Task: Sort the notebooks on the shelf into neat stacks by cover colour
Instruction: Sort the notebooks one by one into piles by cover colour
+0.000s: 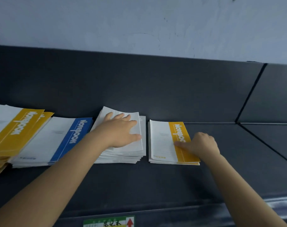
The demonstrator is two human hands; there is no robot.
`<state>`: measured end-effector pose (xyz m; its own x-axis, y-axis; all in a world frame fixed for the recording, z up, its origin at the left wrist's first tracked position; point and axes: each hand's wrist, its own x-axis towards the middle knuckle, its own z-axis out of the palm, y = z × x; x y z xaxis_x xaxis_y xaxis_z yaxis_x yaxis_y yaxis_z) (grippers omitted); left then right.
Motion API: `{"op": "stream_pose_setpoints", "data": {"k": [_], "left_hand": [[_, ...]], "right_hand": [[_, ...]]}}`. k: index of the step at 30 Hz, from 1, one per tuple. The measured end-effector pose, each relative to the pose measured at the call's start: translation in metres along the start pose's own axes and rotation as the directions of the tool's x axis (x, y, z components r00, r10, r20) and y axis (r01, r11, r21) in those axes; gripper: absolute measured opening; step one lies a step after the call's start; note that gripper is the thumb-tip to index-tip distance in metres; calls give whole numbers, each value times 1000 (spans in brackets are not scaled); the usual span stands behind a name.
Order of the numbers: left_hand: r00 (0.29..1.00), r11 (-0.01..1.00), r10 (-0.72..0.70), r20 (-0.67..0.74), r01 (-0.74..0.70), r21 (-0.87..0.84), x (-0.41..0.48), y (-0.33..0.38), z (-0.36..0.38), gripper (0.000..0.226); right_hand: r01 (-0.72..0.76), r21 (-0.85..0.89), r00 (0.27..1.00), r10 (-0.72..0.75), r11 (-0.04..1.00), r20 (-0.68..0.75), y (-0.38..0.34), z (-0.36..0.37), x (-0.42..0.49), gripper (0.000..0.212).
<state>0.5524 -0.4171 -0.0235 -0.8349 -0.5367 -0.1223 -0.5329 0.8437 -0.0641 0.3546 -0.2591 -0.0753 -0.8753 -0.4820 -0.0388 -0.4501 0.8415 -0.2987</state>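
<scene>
Several notebook stacks lie on the dark shelf [156, 181]. At far left sits a yellow-banded stack [16, 128], and beside it a blue-banded stack [57, 141]. In the middle lies an untidy stack with white covers up [123, 154]. My left hand [121, 130] rests flat on its top with fingers spread. To the right sits a low yellow-banded stack [162, 141]. My right hand [200, 143] grips its right edge, thumb pressed on the yellow band and fingers curled at the edge.
The shelf's dark back panel [139, 82] rises behind the stacks, with a pale wall [139, 22] above. A seam [250, 92] divides the shelf at the right. A price label [109, 222] with a red arrow sits on the front lip.
</scene>
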Motion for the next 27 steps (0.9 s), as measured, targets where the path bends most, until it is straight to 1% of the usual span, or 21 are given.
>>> {"op": "stream_pose_setpoints", "data": {"k": [3, 5, 7, 8, 9, 10, 12, 14, 15, 18, 21, 25, 27], "left_hand": [[999, 1000, 27, -25, -26, 7, 1, 22, 4, 67], [1000, 1000, 9, -18, -8, 27, 0, 30, 9, 70], [997, 997, -71, 11, 71, 40, -1, 35, 17, 78], [992, 992, -119, 32, 117, 37, -2, 36, 22, 82], [987, 988, -151, 52, 149, 27, -2, 37, 26, 84], [985, 987, -159, 63, 159, 11, -3, 37, 29, 83], [990, 991, -129, 62, 130, -18, -6, 38, 29, 77], [996, 997, -79, 37, 79, -6, -10, 41, 26, 68], [998, 998, -58, 17, 58, 5, -12, 43, 25, 64], [1000, 1000, -26, -6, 26, -9, -17, 42, 23, 55], [999, 994, 32, 10, -31, -104, -28, 35, 17, 48], [987, 950, 130, 98, -96, -296, -50, 16, 7, 39], [988, 936, 143, 53, -118, -332, -55, 0, 1, 44]], "right_hand": [[6, 68, 999, -3, 998, -36, 3, -1, 0, 55], [7, 92, 998, -2, 996, -59, 7, -5, 0, 50], [31, 106, 993, -19, 994, -117, 11, -10, 0, 44], [52, 142, 989, -31, 988, -146, 13, -12, 0, 39], [73, 219, 986, -37, 973, -163, 13, -15, -2, 34], [97, 329, 984, -42, 939, -170, 12, -19, -3, 28], [147, 572, 982, -52, 807, -180, 9, -26, -3, 19], [163, 753, 982, -31, 638, -186, 5, -35, -4, 18], [165, 798, 982, -22, 580, -187, 3, -40, -6, 22], [187, 862, 979, -14, 471, -204, -3, -52, -10, 30], [184, 917, 978, 29, 354, -207, -9, -56, -13, 35], [187, 951, 973, 84, 245, -213, -14, -58, -18, 36], [175, 968, 975, 106, 180, -196, -17, -59, -21, 39]]}}
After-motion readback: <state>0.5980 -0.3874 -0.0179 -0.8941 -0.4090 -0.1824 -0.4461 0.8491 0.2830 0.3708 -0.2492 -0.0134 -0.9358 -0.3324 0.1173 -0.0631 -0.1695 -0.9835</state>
